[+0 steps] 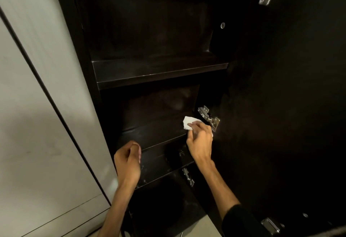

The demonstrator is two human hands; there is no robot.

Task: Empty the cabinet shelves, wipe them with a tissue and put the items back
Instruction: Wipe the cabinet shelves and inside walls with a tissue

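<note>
Far left there's just a pale wall panel [37, 105], then the dark cabinet [82, 68] with its door [280, 105] swung open on the right. No items in sight on any shelf, so the emptying part looks done and this is the wiping stage.

Left hand [128, 159] sits at the left end of the front edge of the middle shelf [155, 133]. Its fingers are curled in loosely and I can't see anything in them; whether they touch the edge or just hover by it, I can't tell.

Moving right, the right hand [200, 139] has its grip closed around a white tissue [188, 124], fingers bunched over it, with the tissue pressed down near the right-back corner of that same shelf. The upper shelf [159, 70] above has nothing on it.

What could go wrong, I think: the tissue is just beside the metal hinge [208, 117] at the shelf's right edge. Push further into that corner and the thin paper could snag on the hinge and tear, or the knuckles could scrape the metal. The lower shelf [164, 163] shows pale specks or scuffs along its front, easy to miss in this dim light.
</note>
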